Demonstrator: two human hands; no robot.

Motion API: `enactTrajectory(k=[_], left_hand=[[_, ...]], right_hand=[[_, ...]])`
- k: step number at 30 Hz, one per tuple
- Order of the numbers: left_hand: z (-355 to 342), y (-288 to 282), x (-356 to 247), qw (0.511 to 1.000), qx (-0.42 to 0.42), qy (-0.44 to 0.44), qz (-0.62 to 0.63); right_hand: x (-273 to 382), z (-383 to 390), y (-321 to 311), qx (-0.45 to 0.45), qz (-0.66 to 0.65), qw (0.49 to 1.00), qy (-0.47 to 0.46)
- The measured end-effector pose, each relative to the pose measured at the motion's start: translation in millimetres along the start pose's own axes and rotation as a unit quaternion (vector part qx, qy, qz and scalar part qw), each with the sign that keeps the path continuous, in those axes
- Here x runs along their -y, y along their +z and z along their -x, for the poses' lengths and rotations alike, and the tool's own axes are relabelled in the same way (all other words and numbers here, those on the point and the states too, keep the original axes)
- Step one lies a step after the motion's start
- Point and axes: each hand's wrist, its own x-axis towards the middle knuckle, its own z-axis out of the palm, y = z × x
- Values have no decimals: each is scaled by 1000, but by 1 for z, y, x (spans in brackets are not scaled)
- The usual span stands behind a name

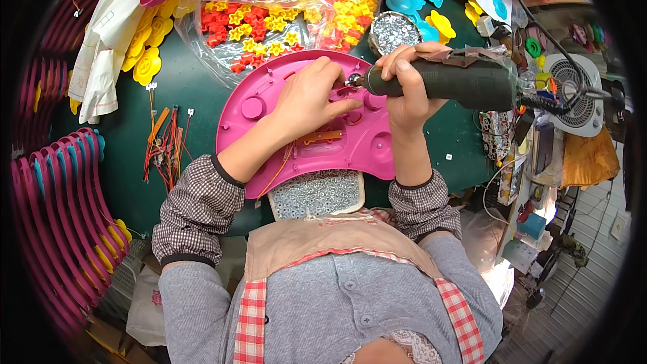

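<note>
Fastening of a moulded pink panel (234,136), by hand-held driver; the panel is laid on the dark green table (445,138) directly before the person, with a tray of small metal parts (317,195) at its near edge; the panel is steadied by the left hand (309,100), its thumb spread apart from the bent fingers; a black electric screwdriver (458,84) is clamped in the right hand (411,86), its tip brought over the panel beside the left hand; the step in hand is judged to be screw-driving; whether a screw is engaged cannot be told; for the next move, the tip should be kept square to its seat and the panel held firmly.
</note>
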Motion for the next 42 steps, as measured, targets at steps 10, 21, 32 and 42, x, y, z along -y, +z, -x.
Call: enactTrajectory(k=[10, 21, 32, 42], left_hand=[[-1, -4, 1, 996, 17, -35, 80], [2, 4, 9, 999, -16, 13, 50], [42, -68, -17, 988, -40, 25, -150], [105, -64, -37, 974, 59, -190, 106]], right_hand=[[6, -1, -2, 16, 32, 999, -19], [-12, -4, -2, 63, 45, 997, -6], [39, -19, -50, -64, -25, 998, -15], [76, -26, -140, -169, 535, 784, -266]])
